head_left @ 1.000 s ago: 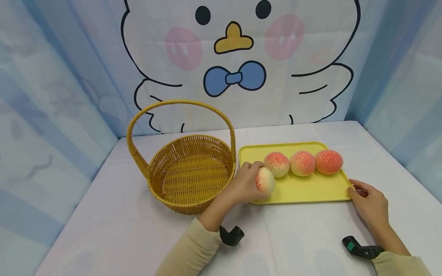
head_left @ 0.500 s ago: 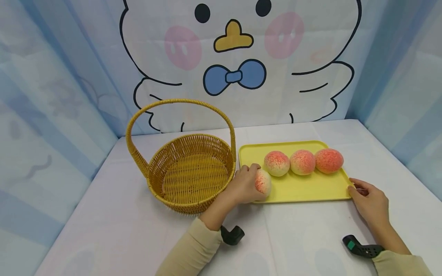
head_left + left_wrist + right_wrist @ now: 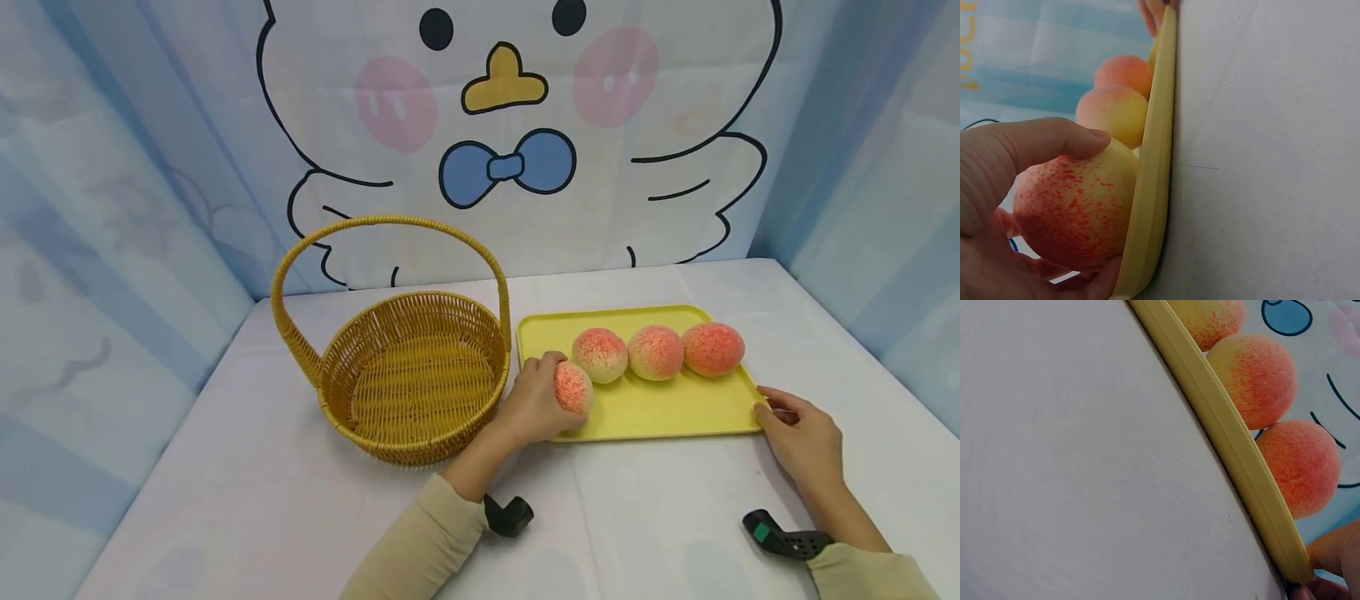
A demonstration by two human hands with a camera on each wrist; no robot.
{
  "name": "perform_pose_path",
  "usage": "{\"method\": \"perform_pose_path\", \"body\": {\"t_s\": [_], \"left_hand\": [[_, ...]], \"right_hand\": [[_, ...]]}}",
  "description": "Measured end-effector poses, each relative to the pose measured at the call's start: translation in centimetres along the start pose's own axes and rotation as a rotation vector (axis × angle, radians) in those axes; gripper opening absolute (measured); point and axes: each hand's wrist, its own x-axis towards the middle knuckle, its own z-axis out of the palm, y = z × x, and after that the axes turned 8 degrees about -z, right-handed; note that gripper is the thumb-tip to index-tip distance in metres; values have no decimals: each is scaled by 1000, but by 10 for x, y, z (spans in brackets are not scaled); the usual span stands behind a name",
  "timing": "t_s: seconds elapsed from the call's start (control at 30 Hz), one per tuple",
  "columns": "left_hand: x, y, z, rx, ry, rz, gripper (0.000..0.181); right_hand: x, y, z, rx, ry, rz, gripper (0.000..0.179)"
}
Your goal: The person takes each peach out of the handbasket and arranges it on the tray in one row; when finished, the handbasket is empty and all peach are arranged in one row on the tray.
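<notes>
In the head view my left hand (image 3: 534, 406) holds a peach (image 3: 574, 388) at the left end of a yellow tray (image 3: 667, 414). The left wrist view shows the thumb over the top of this red-speckled peach (image 3: 1075, 209) and fingers beneath it, close to the tray's rim (image 3: 1150, 206). Three more peaches sit in a row on the tray: a left one (image 3: 600, 356), a middle one (image 3: 656, 352) and a redder right one (image 3: 714, 349). My right hand (image 3: 808, 437) pinches the tray's right front corner, thumb above and fingers partly hidden below.
A round wicker basket (image 3: 420, 450) with a tall arched handle stands left of the tray, close to my left forearm. White cloth (image 3: 645, 517) covers the table. Printed curtains (image 3: 862, 167) enclose the back and sides.
The peach in my left hand has turned, so its red side now faces the camera instead of the pale one. It has shifted slightly left. My right hand stays at the tray corner.
</notes>
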Motion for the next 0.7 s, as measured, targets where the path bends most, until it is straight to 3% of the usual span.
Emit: {"method": "perform_pose_path", "body": {"t_s": [0.4, 0.7], "left_hand": [[2, -3, 5, 119, 184, 10, 74], [6, -8, 8, 41, 260, 48, 73]], "right_hand": [[-1, 1, 0, -10, 11, -39, 41], [0, 0, 0, -3, 0, -19, 41]]}}
